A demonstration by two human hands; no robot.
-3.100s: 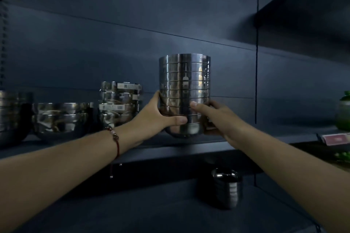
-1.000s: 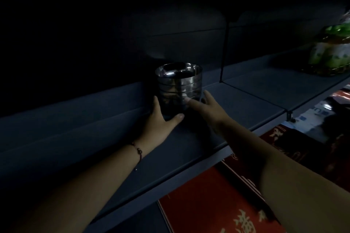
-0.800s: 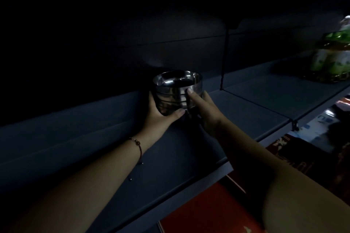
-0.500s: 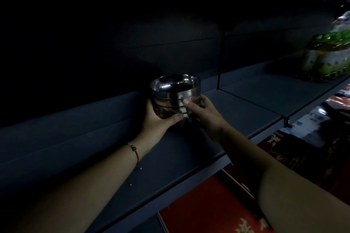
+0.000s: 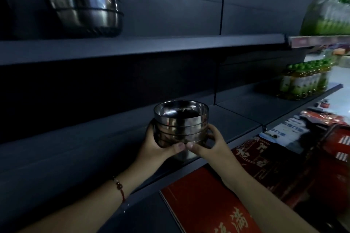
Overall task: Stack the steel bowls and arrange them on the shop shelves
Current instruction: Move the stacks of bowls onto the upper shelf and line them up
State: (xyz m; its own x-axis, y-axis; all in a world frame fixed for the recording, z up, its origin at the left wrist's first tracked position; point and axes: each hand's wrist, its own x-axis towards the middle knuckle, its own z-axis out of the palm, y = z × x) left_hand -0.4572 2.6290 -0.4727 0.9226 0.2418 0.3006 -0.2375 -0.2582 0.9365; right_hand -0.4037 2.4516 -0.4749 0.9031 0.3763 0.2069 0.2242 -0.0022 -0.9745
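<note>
A short stack of nested steel bowls (image 5: 180,125) is held up in front of the lower dark shelf (image 5: 75,149), near its front edge. My left hand (image 5: 157,147) grips the stack from the left and my right hand (image 5: 208,147) grips it from the right, thumbs nearly meeting across its front. The stack's base looks raised off the shelf board. A taller stack of steel bowls (image 5: 85,0) stands on the upper shelf (image 5: 151,47) at top left.
Green-labelled bottle packs (image 5: 305,81) sit on the lower shelf at right, with another pack (image 5: 327,5) on the upper shelf. Red printed boxes (image 5: 217,200) lie below the shelf edge. A vertical divider (image 5: 216,81) splits the shelving right of the bowls.
My hands closed on the short stack and drew it from the back of the lower shelf toward its front edge. The view rose, so the upper shelf with the tall stack shows again.
</note>
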